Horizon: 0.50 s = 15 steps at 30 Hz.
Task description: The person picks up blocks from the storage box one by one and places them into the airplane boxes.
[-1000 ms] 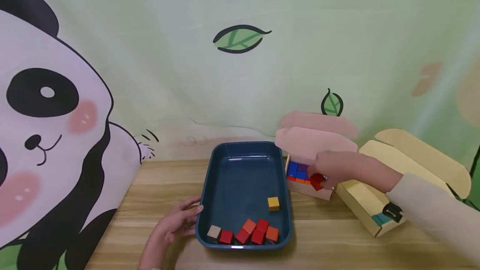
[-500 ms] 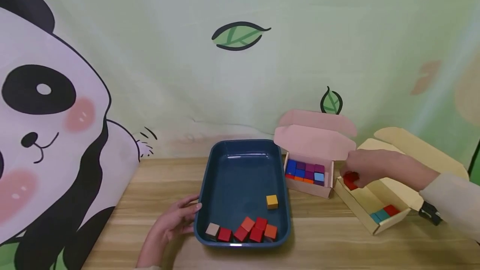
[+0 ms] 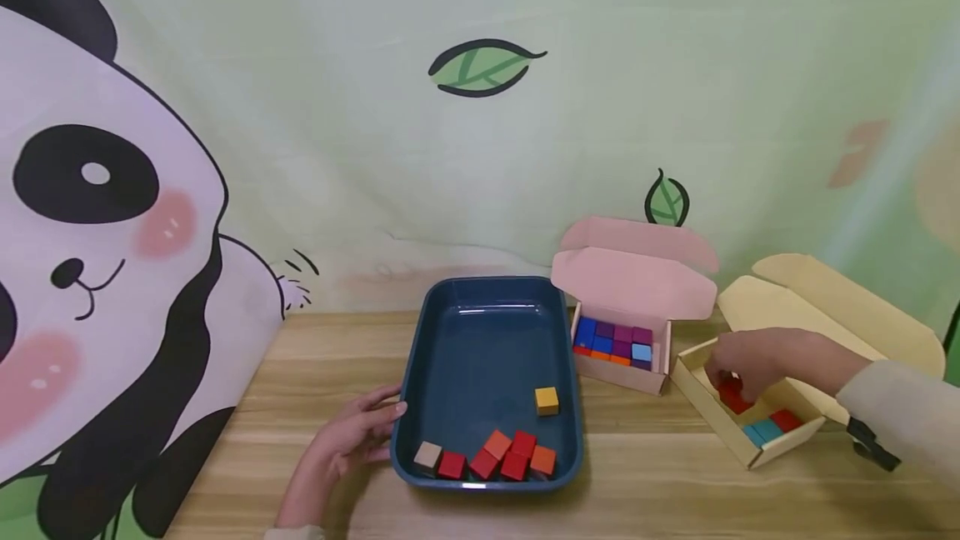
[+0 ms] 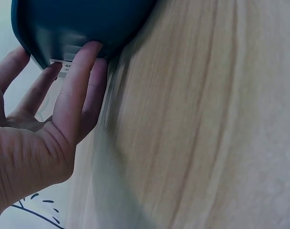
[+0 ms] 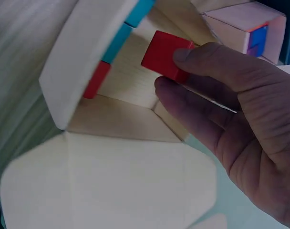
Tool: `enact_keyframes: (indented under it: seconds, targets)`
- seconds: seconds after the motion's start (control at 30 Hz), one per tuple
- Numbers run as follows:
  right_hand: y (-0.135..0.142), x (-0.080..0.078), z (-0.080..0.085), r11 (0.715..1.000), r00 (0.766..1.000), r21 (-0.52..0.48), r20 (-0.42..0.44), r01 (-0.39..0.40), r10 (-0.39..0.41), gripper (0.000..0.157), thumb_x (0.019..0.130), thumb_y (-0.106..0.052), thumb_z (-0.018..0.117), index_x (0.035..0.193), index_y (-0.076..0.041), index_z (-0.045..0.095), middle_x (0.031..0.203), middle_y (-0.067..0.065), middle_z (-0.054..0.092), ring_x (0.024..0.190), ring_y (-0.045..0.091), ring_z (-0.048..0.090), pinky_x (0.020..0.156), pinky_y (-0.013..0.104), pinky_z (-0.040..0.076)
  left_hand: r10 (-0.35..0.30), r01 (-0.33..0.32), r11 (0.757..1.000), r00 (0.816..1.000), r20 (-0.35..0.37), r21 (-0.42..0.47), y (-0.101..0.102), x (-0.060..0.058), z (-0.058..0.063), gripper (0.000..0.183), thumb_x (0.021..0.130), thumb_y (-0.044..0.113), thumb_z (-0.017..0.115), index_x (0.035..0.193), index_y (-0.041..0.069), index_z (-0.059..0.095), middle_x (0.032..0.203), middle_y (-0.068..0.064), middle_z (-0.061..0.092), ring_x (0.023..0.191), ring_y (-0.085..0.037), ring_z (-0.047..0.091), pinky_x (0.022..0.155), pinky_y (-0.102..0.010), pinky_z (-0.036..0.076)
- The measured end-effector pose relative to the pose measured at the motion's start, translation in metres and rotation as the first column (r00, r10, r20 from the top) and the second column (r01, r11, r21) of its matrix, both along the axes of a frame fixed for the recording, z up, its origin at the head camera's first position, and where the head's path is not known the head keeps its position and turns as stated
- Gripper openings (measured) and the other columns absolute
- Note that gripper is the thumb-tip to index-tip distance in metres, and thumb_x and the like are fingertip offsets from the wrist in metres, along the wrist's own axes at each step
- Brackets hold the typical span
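Observation:
My right hand pinches a red cube between thumb and fingers, low inside the open cream cardboard box. At that box's near end lie teal cubes beside another red cube. My left hand touches the outer left side of the dark blue tray, its fingers spread along the wall. Along the tray's near side rest several red and orange cubes with a pale one. A yellow cube stands apart at the right.
Between tray and cream box stands an open pink box with blue, purple and orange blocks inside. Both boxes' lids tilt back toward a printed panda backdrop. A wooden tabletop lies underneath.
My right hand has carried the red cube from over the pink box rightward, then down into the cream box. My left hand has stayed at the tray.

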State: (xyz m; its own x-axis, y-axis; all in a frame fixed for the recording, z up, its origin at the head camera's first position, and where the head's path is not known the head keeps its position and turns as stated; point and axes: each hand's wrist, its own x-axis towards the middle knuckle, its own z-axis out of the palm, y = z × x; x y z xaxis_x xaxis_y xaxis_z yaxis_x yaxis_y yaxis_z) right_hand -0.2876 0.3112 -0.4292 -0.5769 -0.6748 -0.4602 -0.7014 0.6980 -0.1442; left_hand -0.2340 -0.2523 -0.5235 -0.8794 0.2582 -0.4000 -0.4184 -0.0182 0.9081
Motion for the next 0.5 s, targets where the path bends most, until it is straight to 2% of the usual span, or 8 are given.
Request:
enact_keyframes:
  seconds: [0.23, 0.43, 0.5]
  targets:
    - [-0.001, -0.001, -0.015, 0.999, 0.993, 0.005, 0.111, 0.047, -0.047, 0.029, 0.066, -0.005, 0.08, 0.083, -0.021, 0.063, 0.07, -0.012, 0.054, 0.061, 0.003, 0.043, 0.057, 0.021, 0.044, 0.002, -0.002, 1.0, 1.0, 0.003, 0.0, 0.0, -0.001, -0.001, 0.068, 0.088, 0.026, 0.067, 0.145, 0.01, 0.034, 0.121, -0.008, 0.062, 0.096, -0.019, 0.065, 0.075, -0.04, 0.053]
    - [-0.002, 0.001, -0.017, 0.997, 0.978, 0.002, 0.197, 0.075, -0.074, 0.027, 0.068, -0.005, 0.08, 0.086, -0.02, 0.066, 0.073, -0.014, 0.059, 0.063, 0.001, 0.049, 0.06, 0.02, 0.047, -0.007, 0.007, 1.0, 1.0, 0.005, 0.005, 0.002, -0.001, -0.002, 0.069, 0.088, 0.027, 0.067, 0.145, 0.011, 0.034, 0.104, -0.007, 0.069, 0.092, -0.018, 0.065, 0.074, -0.04, 0.054]
    - [-0.003, 0.001, -0.017, 0.997, 0.974, -0.005, 0.215, 0.078, -0.075, 0.027, 0.068, -0.001, 0.077, 0.086, -0.02, 0.067, 0.074, -0.014, 0.06, 0.064, 0.001, 0.05, 0.06, 0.02, 0.047, -0.004, 0.004, 1.0, 1.0, 0.005, 0.009, 0.002, 0.0, -0.003, 0.069, 0.088, 0.027, 0.068, 0.145, 0.011, 0.034, 0.104, -0.006, 0.069, 0.092, -0.018, 0.065, 0.074, -0.04, 0.054]
